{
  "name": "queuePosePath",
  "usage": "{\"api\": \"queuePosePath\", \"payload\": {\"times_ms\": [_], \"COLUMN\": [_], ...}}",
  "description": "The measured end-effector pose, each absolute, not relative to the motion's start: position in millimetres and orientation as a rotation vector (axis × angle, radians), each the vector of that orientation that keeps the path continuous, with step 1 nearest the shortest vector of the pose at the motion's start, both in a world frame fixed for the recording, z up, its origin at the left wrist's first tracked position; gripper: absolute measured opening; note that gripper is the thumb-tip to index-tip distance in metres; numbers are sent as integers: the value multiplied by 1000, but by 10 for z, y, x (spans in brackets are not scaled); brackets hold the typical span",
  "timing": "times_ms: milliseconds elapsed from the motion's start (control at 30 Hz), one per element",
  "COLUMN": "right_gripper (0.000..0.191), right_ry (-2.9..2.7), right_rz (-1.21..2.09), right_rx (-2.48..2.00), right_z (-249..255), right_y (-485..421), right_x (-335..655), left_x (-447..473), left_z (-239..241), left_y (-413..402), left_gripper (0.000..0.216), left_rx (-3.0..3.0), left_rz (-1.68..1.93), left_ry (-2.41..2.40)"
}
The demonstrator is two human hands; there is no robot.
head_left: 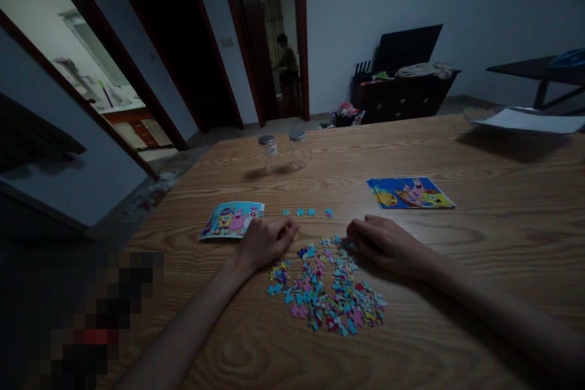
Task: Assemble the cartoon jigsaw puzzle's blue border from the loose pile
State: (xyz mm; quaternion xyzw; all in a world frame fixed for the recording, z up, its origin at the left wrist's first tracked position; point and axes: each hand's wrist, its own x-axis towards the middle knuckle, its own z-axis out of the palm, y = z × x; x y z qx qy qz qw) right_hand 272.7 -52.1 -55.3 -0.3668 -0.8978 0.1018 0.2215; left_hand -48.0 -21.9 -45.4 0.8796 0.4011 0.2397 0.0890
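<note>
A heap of loose jigsaw puzzle pieces (340, 298) in blue, pink, yellow and red lies on the wooden table between my forearms. My left hand (267, 241) rests at the heap's upper left with its fingers curled in, overlapping the corner of a cartoon picture sheet (226, 220). Beyond its fingertips, several light blue pieces (311, 212) sit in a spaced row. At the heap's upper right, my right hand (384, 244) lies on the table, fingers folded under. Whatever either hand may hold is hidden. A second cartoon picture sheet (411, 192) lies farther back on the right.
Two clear jars with metal lids, a left jar (269, 155) and a right jar (297, 149), stand toward the table's far side. A shallow dish (525, 120) holds something white at the far right. Through the doorway, a person (287, 61) sits in another room.
</note>
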Motion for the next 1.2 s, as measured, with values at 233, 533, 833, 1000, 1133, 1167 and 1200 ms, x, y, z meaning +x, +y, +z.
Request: {"api": "queuePosePath", "payload": {"times_ms": [233,533,833,1000,1133,1167,1200], "right_gripper": [20,19,19,18,18,18,18], "right_ry": [-2525,-2484,-2506,-2510,-2507,-2505,-2504], "right_rz": [238,273,262,258,256,258,261], "right_rx": [-985,-985,-1013,-1025,-1035,-1031,-1029], "right_z": [-521,-559,-578,-578,-556,-551,-547], "right_y": [-524,-513,-511,-512,-518,-519,-521], "right_x": [2715,2717,2725,2726,2719,2718,2717], "left_x": [-438,-325,-323,-351,-358,-354,-349], "left_z": [-397,-359,-354,-318,-310,-311,-312], "left_y": [-309,-408,-393,-365,-360,-362,-365], "left_gripper": [30,23,11,14,9,8,7], "left_rx": [2607,2539,2356,2309,2387,2410,2431], "left_rz": [620,526,532,538,530,531,535], "left_ry": [1021,978,1052,1025,1021,1016,1006]}}
